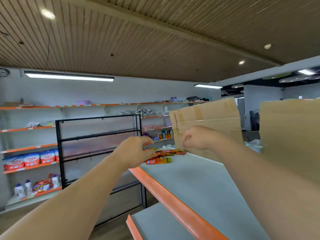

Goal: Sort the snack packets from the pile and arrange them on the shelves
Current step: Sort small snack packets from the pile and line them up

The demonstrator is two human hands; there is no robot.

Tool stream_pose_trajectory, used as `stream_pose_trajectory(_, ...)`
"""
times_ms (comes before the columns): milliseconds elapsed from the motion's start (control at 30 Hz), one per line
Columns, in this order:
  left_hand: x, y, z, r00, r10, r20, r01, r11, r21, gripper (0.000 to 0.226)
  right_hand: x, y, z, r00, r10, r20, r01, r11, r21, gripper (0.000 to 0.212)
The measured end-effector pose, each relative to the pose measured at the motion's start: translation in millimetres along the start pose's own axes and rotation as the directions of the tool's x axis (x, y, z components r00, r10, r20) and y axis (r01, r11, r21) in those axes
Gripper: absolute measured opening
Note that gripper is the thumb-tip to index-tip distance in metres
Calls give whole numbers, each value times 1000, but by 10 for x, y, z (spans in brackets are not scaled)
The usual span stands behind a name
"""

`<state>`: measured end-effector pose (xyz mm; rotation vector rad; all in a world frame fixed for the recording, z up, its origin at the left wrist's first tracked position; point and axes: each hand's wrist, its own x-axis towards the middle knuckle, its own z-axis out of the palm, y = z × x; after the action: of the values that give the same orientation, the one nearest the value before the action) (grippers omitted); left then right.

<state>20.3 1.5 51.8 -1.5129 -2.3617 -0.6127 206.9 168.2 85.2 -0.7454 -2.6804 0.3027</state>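
Head view. Much is blurred or cut off. The snack packets (167,152) form a low red, orange and yellow heap whose printing cannot be read, and its left end is covered by the left hand (133,150). One orange-and-yellow packet (158,160) lies flat by itself just below that hand's fingertips, nearer the camera than the heap. Both lie on the grey shelf top (194,184), whose orange front lip runs down under the left forearm and out of the picture. A lower shelf (155,222) is only partly in view at the bottom edge.

The left hand reaches over the lip with its fingers half curled, forefinger arched above and thumb below, at the heap's near end. It touches the packets, but I cannot tell whether it pinches one, since the hand hides the contact.

The right hand (195,138) hangs above the heap's right end, clear of it, back toward the camera. Its fingers are curled into a loose fist and nothing shows in them.

Directly behind the right hand stands a taped cardboard box (211,116). Right of that arm a second cardboard sheet (290,135) is cropped by the frame. Beyond the left hand stands a black rack (98,134), and farther left are wall shelves with blue-and-red bags (31,160), their labels unreadable.
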Motion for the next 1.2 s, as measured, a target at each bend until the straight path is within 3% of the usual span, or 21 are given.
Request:
stream_pose_trajectory(333,813,-638,363,992,122,24,-120,990,-72,32,765,27,359,987,158,-1,-158,986,-46,20)
stream_pose_trajectory(500,1323,-1120,690,982,173,78,-157,971,-183,40,1262,-86,680,977,211,23,-208,972,-106,25)
stream_pose_trajectory(700,1736,-1553,1021,953,234,194,-199,962,-186,48,1825,-253,1075,955,286,80,-270,948,-169,35)
stream_pose_trajectory(833,1841,-1667,1311,938,300,173,-272,947,-170,50,2008,-242,1392,937,328,117,-300,932,-205,32)
stream_pose_trajectory(1067,1857,-1798,1625,940,337,48,-304,894,-328,63,2028,-147,1638,934,311,173,-286,945,-156,41)
stream_pose_trajectory(1200,1889,-1840,1688,932,359,45,-328,890,-318,78,2050,-116,1662,934,317,165,-300,947,-117,22)
